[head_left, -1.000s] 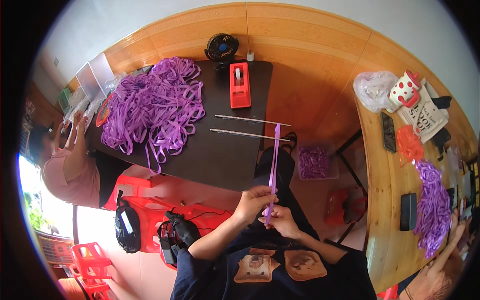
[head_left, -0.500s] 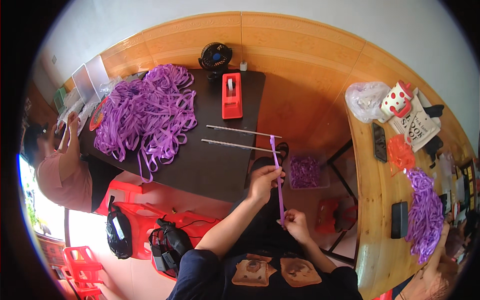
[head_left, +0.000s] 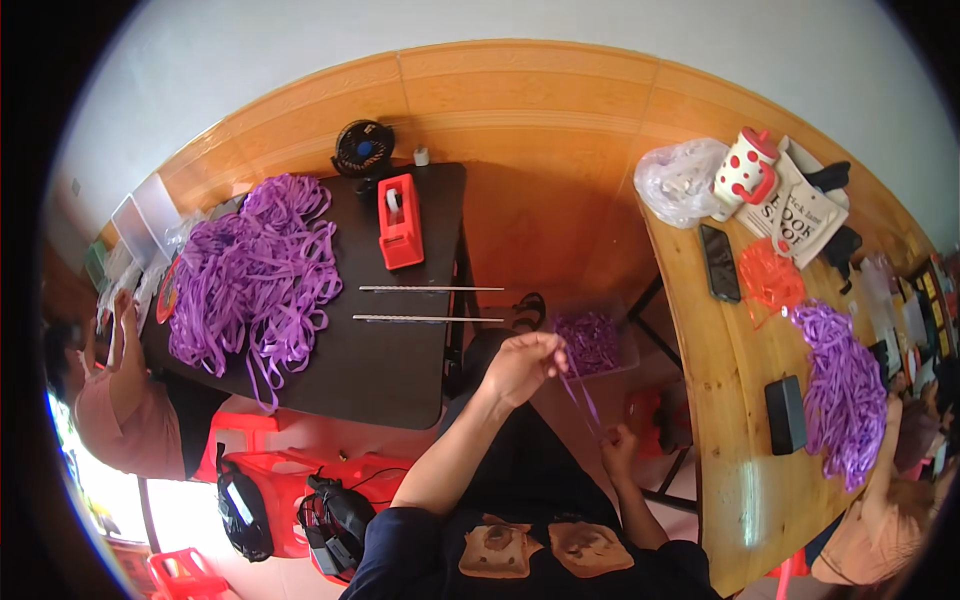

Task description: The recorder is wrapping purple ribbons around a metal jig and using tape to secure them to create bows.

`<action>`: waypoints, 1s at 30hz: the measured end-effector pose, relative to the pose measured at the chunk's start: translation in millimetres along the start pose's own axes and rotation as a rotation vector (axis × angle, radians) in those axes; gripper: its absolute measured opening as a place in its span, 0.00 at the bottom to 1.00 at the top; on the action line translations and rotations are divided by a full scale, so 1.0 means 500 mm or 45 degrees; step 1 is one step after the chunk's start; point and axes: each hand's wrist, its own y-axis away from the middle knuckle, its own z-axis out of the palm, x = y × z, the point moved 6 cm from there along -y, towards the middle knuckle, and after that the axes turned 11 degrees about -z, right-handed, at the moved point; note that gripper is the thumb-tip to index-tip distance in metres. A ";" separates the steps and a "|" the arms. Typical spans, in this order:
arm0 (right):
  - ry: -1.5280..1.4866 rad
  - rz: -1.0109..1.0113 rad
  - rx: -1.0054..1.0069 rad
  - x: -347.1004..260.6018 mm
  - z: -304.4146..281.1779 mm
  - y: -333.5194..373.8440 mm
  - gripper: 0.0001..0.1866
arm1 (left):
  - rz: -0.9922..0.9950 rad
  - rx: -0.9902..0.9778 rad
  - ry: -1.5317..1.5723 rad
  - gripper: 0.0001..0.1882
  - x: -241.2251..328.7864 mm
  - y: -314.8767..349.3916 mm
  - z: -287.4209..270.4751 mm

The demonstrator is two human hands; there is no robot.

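My left hand (head_left: 527,366) pinches a narrow purple ribbon (head_left: 581,398) in front of my lap. The ribbon hangs as a narrow loop toward my right hand (head_left: 620,455), lower and to the right, whose closed fingers are at its lower end. Left of my hands, two thin metal rods (head_left: 430,289) lie side by side on the dark table (head_left: 390,385). Their tips stick out past its right edge, apart from the ribbon. Beyond my hands, on the floor, a clear bin (head_left: 627,358) holds purple ribbon pieces.
A large heap of purple ribbon (head_left: 250,275), a red tape dispenser (head_left: 400,228) and a small fan (head_left: 363,152) sit on the dark table. On the wooden table (head_left: 735,400) are a phone (head_left: 720,262), a dotted mug (head_left: 745,172) and more ribbon (head_left: 842,395). Other people sit at both sides.
The ribbon has come off the rod tips and now hangs between my hands. My right hand has moved slightly right. The view has shifted, so the tables appear further left.
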 end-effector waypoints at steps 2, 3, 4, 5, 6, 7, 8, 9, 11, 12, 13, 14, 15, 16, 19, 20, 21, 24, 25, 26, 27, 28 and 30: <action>-0.292 0.255 -0.056 0.029 0.016 0.010 0.07 | -0.135 -0.011 -0.104 0.08 -0.012 0.036 -0.001; -0.578 0.501 -0.118 0.047 0.035 0.023 0.09 | -0.182 0.019 -0.142 0.07 -0.020 0.057 -0.006; -0.584 0.507 -0.118 0.043 0.036 0.018 0.09 | -0.202 0.023 -0.155 0.07 -0.023 0.076 -0.009; -0.461 0.339 -0.136 0.026 0.033 0.002 0.12 | -0.221 0.026 -0.167 0.07 -0.024 0.094 -0.008; -0.337 0.171 -0.153 0.008 0.032 -0.016 0.15 | -0.242 0.079 -0.223 0.08 -0.026 0.111 -0.007; -0.472 0.081 -0.189 -0.050 0.039 -0.039 0.18 | -0.235 0.095 -0.221 0.08 -0.023 0.128 -0.011; -0.606 -0.005 -0.225 -0.140 0.038 -0.060 0.21 | -0.263 0.098 -0.233 0.08 -0.026 0.145 -0.017; -0.691 -0.068 -0.341 -0.250 0.035 -0.076 0.23 | -0.292 0.100 -0.245 0.08 -0.029 0.162 -0.017; -0.825 -0.296 -0.606 -0.405 0.045 -0.097 0.28 | -0.266 0.084 -0.230 0.07 -0.029 0.186 -0.007; -0.870 -0.464 -0.758 -0.456 0.056 -0.097 0.29 | -0.265 0.096 -0.231 0.07 -0.029 0.195 -0.005; -0.979 -0.528 -0.714 -0.497 0.068 -0.098 0.24 | -0.253 0.113 -0.232 0.07 -0.025 0.203 -0.007; -0.982 -0.535 -0.719 -0.500 0.069 -0.103 0.24 | -0.245 0.116 -0.235 0.07 -0.022 0.211 -0.003; -0.890 -0.635 -0.825 -0.507 0.074 -0.101 0.18 | -0.219 0.147 -0.247 0.07 -0.017 0.219 0.001; -0.797 -0.733 -0.938 -0.527 0.083 -0.094 0.13 | -0.191 0.186 -0.254 0.06 -0.013 0.231 -0.002; -0.912 -0.718 -0.770 -0.570 0.063 -0.090 0.07 | -0.197 0.187 -0.334 0.06 -0.007 0.251 -0.008; -0.705 -1.003 -0.713 -0.593 0.050 -0.089 0.08 | -0.194 0.191 -0.327 0.06 -0.005 0.259 -0.005; -0.703 -1.001 -0.721 -0.603 0.049 -0.087 0.08 | -0.213 0.152 -0.375 0.06 -0.003 0.268 0.005; -0.509 -1.262 -0.697 -0.648 0.032 -0.073 0.10 | -0.271 0.087 -0.445 0.06 0.007 0.278 0.024; -0.369 -1.364 -0.659 -0.660 0.029 -0.066 0.10 | -0.314 0.070 -0.471 0.07 0.006 0.281 0.026; -0.229 -1.464 -0.619 -0.673 0.026 -0.059 0.11 | -0.309 0.069 -0.467 0.07 0.006 0.284 0.026; -0.227 -1.467 -0.624 -0.682 0.024 -0.053 0.11 | -0.272 0.056 -0.540 0.07 0.009 0.287 0.027; -0.160 -1.488 -0.607 -0.690 0.021 -0.046 0.12 | -0.235 0.044 -0.611 0.07 0.011 0.289 0.029; -0.092 -1.510 -0.597 -0.700 0.020 -0.037 0.13 | -0.189 0.030 -0.671 0.07 0.017 0.296 0.034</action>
